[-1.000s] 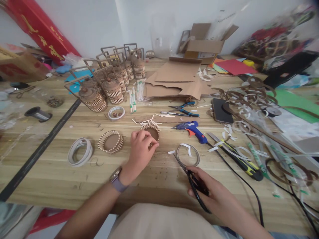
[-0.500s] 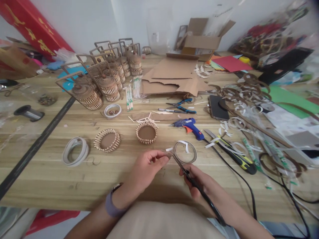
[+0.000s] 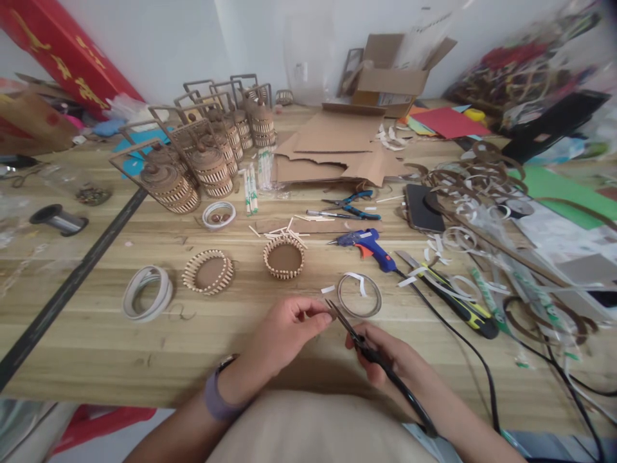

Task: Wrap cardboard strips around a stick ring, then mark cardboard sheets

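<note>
My left hand (image 3: pixel 284 331) is pinched at the fingertips on a tiny piece I cannot make out, right at the tips of the black scissors (image 3: pixel 366 350). My right hand (image 3: pixel 385 357) grips the scissors' handles, blades slightly apart and pointing up-left. Just beyond the blades lies a thin ring with white tape strips (image 3: pixel 359 294). Farther back sits a small round stick-walled basket (image 3: pixel 284 256), with a second, flatter one (image 3: pixel 208 271) to its left. Loose short sticks (image 3: pixel 284 229) lie behind the basket.
A blue glue gun (image 3: pixel 366 246) with its black cable lies right of the basket. A tape roll (image 3: pixel 146 301), finished lantern-like models (image 3: pixel 193 167), cardboard sheets (image 3: pixel 337 154), pliers (image 3: pixel 354 207), a phone (image 3: pixel 423 207), a yellow-black cutter (image 3: pixel 457 302) and cardboard rings (image 3: pixel 482 186) crowd the wooden table (image 3: pixel 96 347).
My left hand left the round basket and came back toward me, pinching something at the scissor tips. My right hand lifted the scissors and brought them toward the left hand.
</note>
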Demonstrator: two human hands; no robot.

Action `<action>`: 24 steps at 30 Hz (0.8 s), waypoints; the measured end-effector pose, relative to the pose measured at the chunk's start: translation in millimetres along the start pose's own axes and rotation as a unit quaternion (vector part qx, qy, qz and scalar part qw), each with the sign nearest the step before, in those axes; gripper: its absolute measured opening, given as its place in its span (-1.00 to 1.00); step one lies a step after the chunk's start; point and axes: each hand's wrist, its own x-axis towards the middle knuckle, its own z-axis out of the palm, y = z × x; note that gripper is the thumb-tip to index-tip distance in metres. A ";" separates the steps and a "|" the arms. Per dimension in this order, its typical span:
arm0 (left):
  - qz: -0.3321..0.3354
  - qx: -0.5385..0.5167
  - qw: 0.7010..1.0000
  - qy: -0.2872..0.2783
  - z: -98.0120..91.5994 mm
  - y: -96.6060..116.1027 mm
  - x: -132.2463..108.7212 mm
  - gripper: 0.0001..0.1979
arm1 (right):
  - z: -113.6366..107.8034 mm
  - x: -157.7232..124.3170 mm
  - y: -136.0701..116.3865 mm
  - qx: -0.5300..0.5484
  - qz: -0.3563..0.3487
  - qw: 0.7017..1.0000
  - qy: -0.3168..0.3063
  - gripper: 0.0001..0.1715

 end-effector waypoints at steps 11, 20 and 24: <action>-0.015 -0.134 0.990 0.035 3.6 -3.2 0.9 -0.77 | -0.9 -3.0 1.1 -0.006 -0.031 0.998 0.057 -0.51; -0.063 -0.325 0.942 -0.046 9.4 0.8 -3.6 -0.72 | 23.1 19.3 -31.8 0.137 -0.015 0.967 0.215 -0.50; -0.050 -0.214 0.974 -0.056 7.3 0.6 -6.9 -0.81 | 24.2 27.4 -37.9 0.150 -0.030 0.962 0.226 -0.58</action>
